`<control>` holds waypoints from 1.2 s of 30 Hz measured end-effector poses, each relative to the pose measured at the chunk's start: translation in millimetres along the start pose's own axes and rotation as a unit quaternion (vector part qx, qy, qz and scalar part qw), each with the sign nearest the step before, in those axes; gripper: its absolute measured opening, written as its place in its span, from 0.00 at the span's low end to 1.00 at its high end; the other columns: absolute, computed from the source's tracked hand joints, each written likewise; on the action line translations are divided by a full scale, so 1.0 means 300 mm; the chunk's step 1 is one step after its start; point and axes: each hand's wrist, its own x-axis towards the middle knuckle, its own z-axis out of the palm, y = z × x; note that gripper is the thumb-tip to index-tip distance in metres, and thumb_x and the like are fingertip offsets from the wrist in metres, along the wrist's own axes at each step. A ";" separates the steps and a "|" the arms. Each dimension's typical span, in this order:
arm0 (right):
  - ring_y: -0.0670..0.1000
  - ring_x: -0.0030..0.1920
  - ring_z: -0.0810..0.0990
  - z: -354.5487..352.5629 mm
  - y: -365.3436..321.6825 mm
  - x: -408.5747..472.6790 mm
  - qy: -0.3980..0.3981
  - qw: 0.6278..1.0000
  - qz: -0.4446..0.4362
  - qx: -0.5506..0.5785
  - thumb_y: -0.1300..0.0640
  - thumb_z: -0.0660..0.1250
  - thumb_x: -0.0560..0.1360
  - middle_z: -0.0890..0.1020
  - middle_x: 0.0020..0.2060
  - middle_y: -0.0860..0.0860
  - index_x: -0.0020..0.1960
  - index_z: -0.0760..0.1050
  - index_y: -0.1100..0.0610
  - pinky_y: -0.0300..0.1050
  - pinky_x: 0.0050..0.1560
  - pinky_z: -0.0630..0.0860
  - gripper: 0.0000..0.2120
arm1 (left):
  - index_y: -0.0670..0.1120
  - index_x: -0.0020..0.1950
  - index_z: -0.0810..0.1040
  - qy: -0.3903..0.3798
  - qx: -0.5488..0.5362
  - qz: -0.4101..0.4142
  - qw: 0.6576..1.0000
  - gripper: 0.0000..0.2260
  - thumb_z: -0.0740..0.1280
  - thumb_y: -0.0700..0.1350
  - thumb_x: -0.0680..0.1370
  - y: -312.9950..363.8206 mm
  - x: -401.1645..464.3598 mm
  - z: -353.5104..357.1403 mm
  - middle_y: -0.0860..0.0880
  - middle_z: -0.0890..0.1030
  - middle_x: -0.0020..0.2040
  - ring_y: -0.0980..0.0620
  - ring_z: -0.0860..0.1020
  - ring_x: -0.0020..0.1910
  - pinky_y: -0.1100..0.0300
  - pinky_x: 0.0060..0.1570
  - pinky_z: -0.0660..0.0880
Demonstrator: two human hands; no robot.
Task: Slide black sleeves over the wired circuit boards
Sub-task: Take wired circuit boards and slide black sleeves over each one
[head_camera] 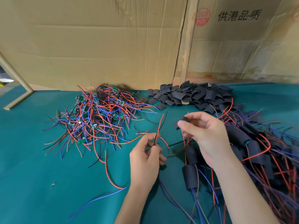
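The green tabletop (48, 167) carried everything, and the pile of empty black sleeves (191, 96) at its far edge serves as the landmark. Left of that pile lay a tangled heap of wired circuit boards (95, 117), small green boards with red, blue and black leads spilling toward the person. Nearer the person than the sleeve pile and to its right, a mass of finished sleeved boards (252, 147) lay with their wires trailing off the near edge.

In front of the sleeve pile, the right hand (208, 138) held a single black sleeve (181, 122), its thumb and fingers (183, 126) pinched around it just above the tabletop. The left hand (145, 160), nearer the person and leftward of the right, had its fingers curled narrowly around a red and black wire pair (159, 128) that rose from the grip toward the sleeve pile. Whether a board hung in that hand could not be told.

Behind the sleeve pile stood a cardboard wall (97, 42) with a wooden post (187, 42) against it.
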 end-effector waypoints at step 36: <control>0.48 0.34 0.82 -0.005 -0.015 0.012 0.117 0.982 0.037 0.142 0.67 0.75 0.73 0.83 0.33 0.51 0.45 0.79 0.60 0.37 0.36 0.78 0.06 | 0.59 0.47 0.81 -0.010 0.063 0.056 0.996 0.14 0.60 0.42 0.73 0.005 -0.024 0.002 0.51 0.77 0.30 0.50 0.78 0.26 0.63 0.28 0.74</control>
